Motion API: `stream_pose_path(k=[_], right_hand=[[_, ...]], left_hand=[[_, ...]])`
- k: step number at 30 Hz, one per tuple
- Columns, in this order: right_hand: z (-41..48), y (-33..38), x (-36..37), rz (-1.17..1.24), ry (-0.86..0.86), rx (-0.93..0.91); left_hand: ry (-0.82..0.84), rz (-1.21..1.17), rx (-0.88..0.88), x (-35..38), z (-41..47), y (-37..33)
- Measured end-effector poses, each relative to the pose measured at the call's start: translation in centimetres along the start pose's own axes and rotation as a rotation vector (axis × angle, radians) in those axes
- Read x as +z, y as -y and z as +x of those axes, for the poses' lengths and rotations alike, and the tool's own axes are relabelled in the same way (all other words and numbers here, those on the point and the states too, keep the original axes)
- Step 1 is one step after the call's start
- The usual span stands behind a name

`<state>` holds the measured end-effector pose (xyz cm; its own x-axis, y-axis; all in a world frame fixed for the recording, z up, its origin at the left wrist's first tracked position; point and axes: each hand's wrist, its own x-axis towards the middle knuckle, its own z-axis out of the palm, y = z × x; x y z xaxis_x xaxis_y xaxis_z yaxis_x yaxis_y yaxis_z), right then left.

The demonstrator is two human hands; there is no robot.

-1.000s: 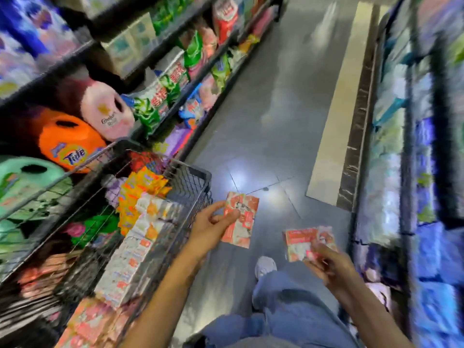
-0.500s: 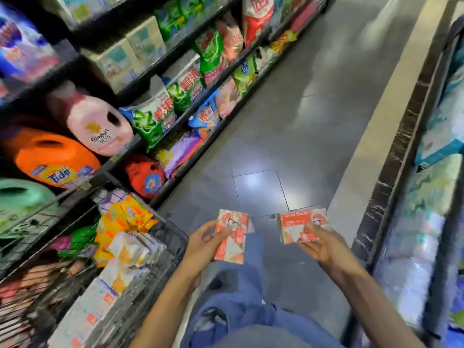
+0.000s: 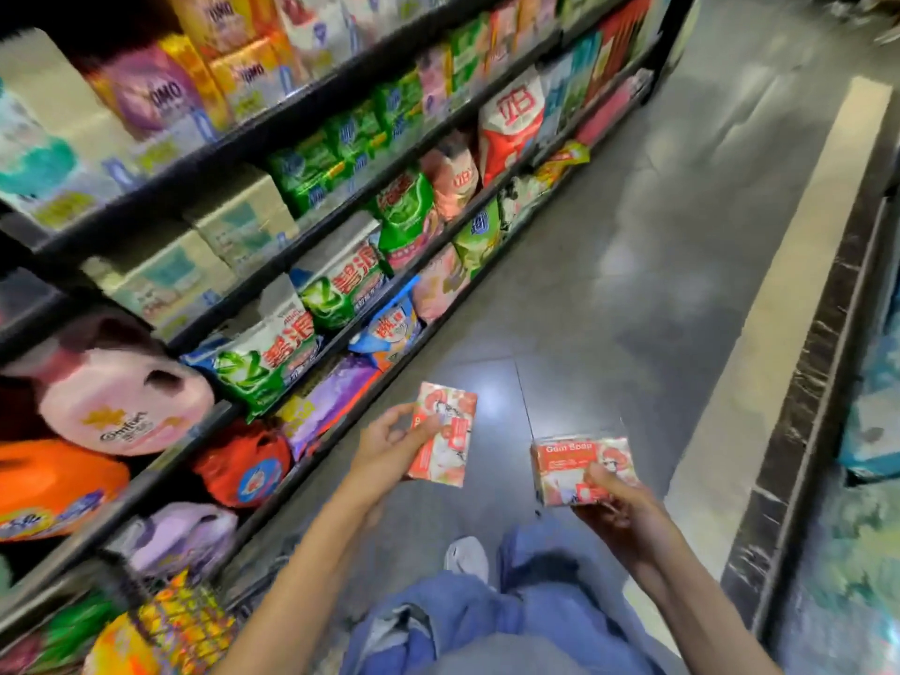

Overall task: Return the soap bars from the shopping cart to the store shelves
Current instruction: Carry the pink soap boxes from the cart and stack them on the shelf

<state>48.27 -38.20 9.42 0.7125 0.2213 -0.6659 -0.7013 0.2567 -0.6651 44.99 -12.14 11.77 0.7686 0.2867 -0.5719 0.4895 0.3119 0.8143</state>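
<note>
My left hand (image 3: 389,440) grips a red and white soap bar pack (image 3: 445,438), held upright over the aisle floor. A second red soap pack (image 3: 570,465) lies flat in the fingers of my right hand (image 3: 618,509), lower and to the right. The shopping cart (image 3: 165,626) shows only its front corner at the bottom left, with yellow and orange packs inside. The store shelves (image 3: 292,294) run along the left, stocked with detergent bags and bottles.
A grey tiled aisle floor (image 3: 609,285) stretches ahead. A second shelf unit (image 3: 867,431) with a dark marbled base lines the right side. My legs in blue jeans and a white shoe (image 3: 467,557) are below the hands.
The view has swung up and left along the aisle; the cart has slipped almost out of the frame. Both hands still hold their soap packs, now a little higher and further apart.
</note>
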Motion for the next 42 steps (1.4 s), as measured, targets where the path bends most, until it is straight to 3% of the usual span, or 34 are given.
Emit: stream_pose_path(k=[7, 15, 21, 29, 33, 37, 40, 42], right_hand=[[9.9, 9.5, 5.2, -0.063, 0.145, 0.039], [21.1, 26.0, 17.4, -0.425, 0.509, -0.027], [23.0, 36.1, 28.6, -0.476, 0.834, -0.111], [20.7, 43.1, 41.4, -0.508, 1.23, -0.254], [20.3, 46.7, 46.3, -0.571, 1.202, -0.473], [21.3, 49.5, 50.0, -0.673, 1.004, -0.794], [22.4, 51.2, 52.2, -0.709, 0.932, -0.877], [23.4, 52.0, 53.6, -0.799, 0.893, -0.884]], left_hand=[[-0.098, -0.075, 0.075, 1.8, 8.8, -7.9], [-0.319, -0.165, 0.287, 2.1, 14.5, -20.3], [-0.414, -0.091, 0.547, 0.5, 13.4, -31.0], [-0.536, 0.202, 0.824, -3.1, 8.4, -43.8], [-0.565, 0.399, 0.906, -4.8, 6.8, -50.0], [-0.541, 0.512, 0.887, -6.4, 8.0, -54.7], [-0.538, 0.679, 0.839, -7.2, 10.2, -57.5], [-0.627, 0.894, 0.74, -7.9, 11.7, -59.1]])
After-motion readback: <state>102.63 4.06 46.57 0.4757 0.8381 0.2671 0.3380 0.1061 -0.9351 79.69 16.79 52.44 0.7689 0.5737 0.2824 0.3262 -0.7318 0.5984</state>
